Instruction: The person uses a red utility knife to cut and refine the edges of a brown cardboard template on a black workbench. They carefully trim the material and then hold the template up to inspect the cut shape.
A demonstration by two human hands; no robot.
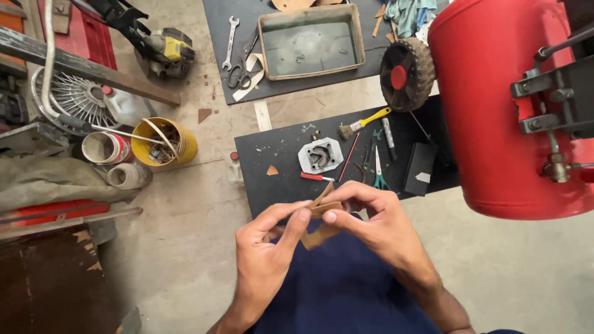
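Your left hand [266, 247] and right hand [371, 216] both pinch the cut brown gasket piece [322, 219] over your lap, fingers closed on it. The grey metal cover [320, 154] lies bare on the black mat [278, 179] ahead, scissors [378, 173] beside it: nothing fitted yet.

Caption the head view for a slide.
Left hand and right hand hold a brown gasket cutout above a workshop floor.

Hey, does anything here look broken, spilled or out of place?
Small brown scraps lie scattered on the black mat and the concrete floor, like offcuts of the brown sheet piece that the left hand and right hand pinch. Nothing looks spilled or broken.
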